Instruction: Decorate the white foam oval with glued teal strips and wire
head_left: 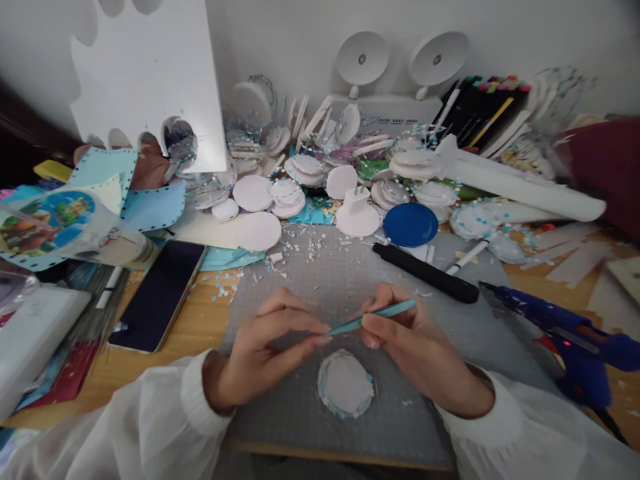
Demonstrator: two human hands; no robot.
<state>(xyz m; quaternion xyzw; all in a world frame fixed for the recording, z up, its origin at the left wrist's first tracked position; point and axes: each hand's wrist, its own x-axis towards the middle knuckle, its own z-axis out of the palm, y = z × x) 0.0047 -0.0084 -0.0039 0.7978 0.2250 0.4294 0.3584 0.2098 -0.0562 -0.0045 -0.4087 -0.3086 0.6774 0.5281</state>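
Pinching slim teal strip [395,309] from both sides: by the narrow end in left fingers [305,324], farther along in right fingers [383,328], with the broader end projecting past the right thumb. Cannot tell whether tweezers or folded paper. Just below both sets of fingers, toward the body, note flecked white disc [346,385] lying on grey cutting mat [280,427].

Judge likeliest fault as slippage at the narrow end, owing to a shallow fingertip hold; could drop onto the disc and disturb its edging. Possible also: bending or kinking, from twisting both ends unequally.

Right of the right fingers, note blue glue gun [577,363], red light lit; presumably hot. Could burn right sleeve [530,427] on swinging outward. Beyond the fingers, note loose white crumbs [313,247]; could cling to anything tacky.
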